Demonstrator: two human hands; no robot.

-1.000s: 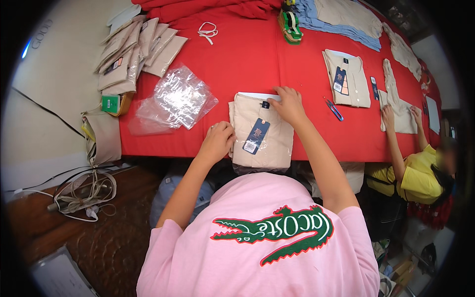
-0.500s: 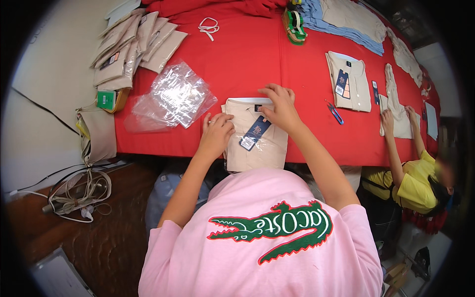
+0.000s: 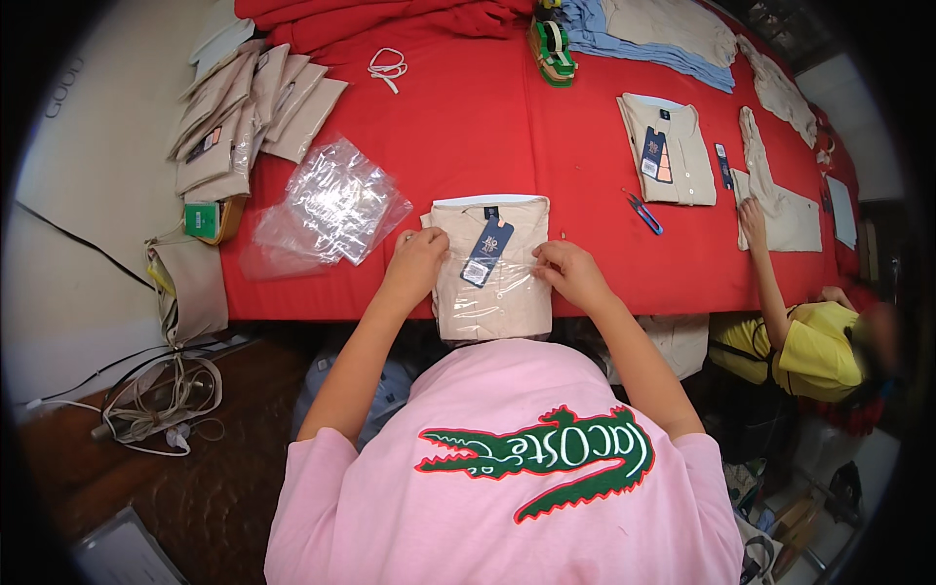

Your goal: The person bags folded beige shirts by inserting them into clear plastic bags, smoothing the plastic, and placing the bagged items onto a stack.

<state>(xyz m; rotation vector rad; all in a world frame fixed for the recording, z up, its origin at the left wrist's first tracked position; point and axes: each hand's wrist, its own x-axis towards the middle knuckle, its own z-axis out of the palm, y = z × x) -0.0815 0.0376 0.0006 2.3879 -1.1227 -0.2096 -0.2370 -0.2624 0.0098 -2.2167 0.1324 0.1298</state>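
A folded beige shirt (image 3: 526, 222) lies at the table's front edge, its collar end pointing away from me. Its lower part is inside a clear plastic bag (image 3: 485, 315), whose mouth crosses the shirt below the collar. A dark blue hang tag (image 3: 488, 252) rests slanted on the shirt front. At the left side, my left hand (image 3: 419, 261) is closed on the bag's edge, with its fingertips partly hidden. Opposite it, my right hand (image 3: 577, 276) pinches the bag's right edge between thumb and fingers.
Flat clear bags (image 3: 336, 205) lie to the left, below a pile of packed shirts (image 3: 219, 127). On the right are blue thread snips (image 3: 643, 213) and another folded shirt (image 3: 694, 156). A green tape dispenser (image 3: 553, 54) stands farther back. A co-worker's hand (image 3: 752, 222) touches beige cloth.
My right hand has come down from the collar to the bag's right edge. The tag has shifted and the collar lies flatter. One of the co-worker's hands has drawn back from the cloth.
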